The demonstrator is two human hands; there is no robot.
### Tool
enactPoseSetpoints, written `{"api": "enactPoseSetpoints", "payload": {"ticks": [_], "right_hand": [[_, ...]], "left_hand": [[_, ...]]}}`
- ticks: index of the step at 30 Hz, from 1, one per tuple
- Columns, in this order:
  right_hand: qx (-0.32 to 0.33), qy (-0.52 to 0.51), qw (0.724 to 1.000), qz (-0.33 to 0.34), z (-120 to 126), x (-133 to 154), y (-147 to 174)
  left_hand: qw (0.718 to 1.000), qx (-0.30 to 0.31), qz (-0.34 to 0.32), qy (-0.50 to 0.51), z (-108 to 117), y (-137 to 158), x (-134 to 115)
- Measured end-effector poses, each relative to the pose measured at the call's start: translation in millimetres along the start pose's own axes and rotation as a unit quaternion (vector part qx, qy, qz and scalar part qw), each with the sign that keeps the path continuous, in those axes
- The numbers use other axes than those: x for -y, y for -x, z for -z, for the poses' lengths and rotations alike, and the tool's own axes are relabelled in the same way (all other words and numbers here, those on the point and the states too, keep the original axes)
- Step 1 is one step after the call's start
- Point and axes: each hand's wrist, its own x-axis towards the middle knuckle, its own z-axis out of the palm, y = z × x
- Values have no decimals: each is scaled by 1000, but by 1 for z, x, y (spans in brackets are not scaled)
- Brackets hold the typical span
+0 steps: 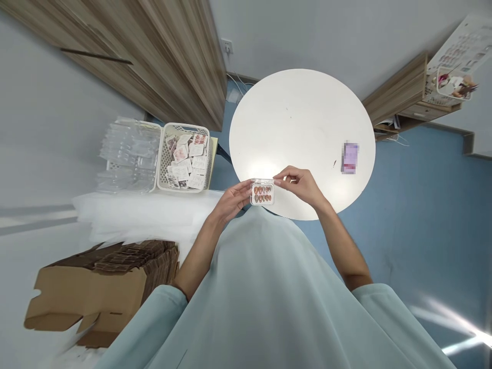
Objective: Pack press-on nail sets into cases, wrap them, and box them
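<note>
A small clear plastic case is held over the near edge of the round white table. Inside it, press-on nails in orange-brown tones lie in two rows on a white backing. My left hand grips the case by its left side, fingers closed against it. At the upper right corner, my right hand pinches the edge of the case with thumb and forefinger. A transparent flap, seemingly the lid, shows along the top edge; how far it is raised I cannot tell.
Left of the table stand a white basket of printed cards and a stack of clear plastic trays. Below them are white sheets and folded cardboard boxes. A blurred purple item lies on the table's right side.
</note>
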Motion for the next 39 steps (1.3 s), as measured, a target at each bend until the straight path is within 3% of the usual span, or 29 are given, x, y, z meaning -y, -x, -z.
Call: {"api": "enactPoseSetpoints", "payload": {"ticks": [6,16,20,27,33,39], "right_hand": [[38,-15,998,-50,-7,-17,23],[-19,-22,992,-122,-9,-33,27],[39,-30,981,-186,-11,-31,26],[46,-96,974,-198,-23,-37,21],[36,-123,969,-211,-31,-57,10],[56,-125,966,-220,-43,-67,6]], "left_hand": [[999,14,-1,30,-6,-8,-8],[1000,-4,-13,-26,-12,-15,-16],[999,-3,-24,-36,-12,-15,-15],[994,-24,-40,-94,-12,-4,-21],[975,-58,18,-216,-5,9,-19],[968,-103,8,-228,4,7,-8]]}}
